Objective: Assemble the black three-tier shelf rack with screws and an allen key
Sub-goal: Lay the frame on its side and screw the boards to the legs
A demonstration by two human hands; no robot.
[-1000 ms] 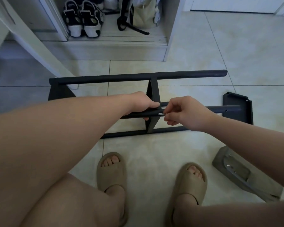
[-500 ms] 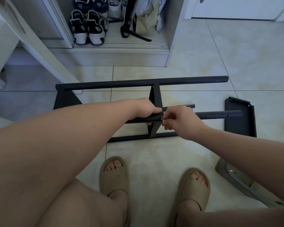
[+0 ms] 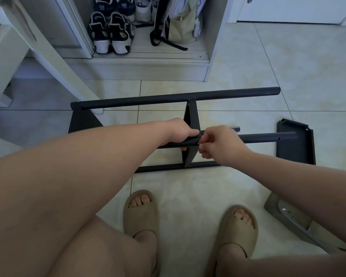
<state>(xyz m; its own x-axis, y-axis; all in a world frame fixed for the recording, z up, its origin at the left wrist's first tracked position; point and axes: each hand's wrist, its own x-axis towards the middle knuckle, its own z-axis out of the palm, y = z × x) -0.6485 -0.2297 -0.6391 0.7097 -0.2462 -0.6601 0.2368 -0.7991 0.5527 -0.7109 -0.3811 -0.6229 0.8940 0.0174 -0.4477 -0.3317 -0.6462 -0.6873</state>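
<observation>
The partly built black rack lies on its side on the tiled floor, with a long upper tube (image 3: 176,97), a near tube (image 3: 266,137) and a low rail (image 3: 160,168). A black shelf panel (image 3: 191,118) stands between the tubes. My left hand (image 3: 181,132) grips the near tube beside that panel. My right hand (image 3: 218,143) pinches a small silver screw (image 3: 199,143) against the tube just right of the panel. A loose black shelf panel (image 3: 295,144) lies flat to the right.
A grey bag of hardware (image 3: 292,218) lies at the lower right. My feet in beige slippers (image 3: 141,212) stand near the frame. A white cupboard (image 3: 148,62) with shoes and a bag stands behind. A white slanted leg (image 3: 48,56) crosses at the left.
The view has tilted up a little. My right hand has closed in on the tube, hiding most of the screw. My left hand has kept its grip.
</observation>
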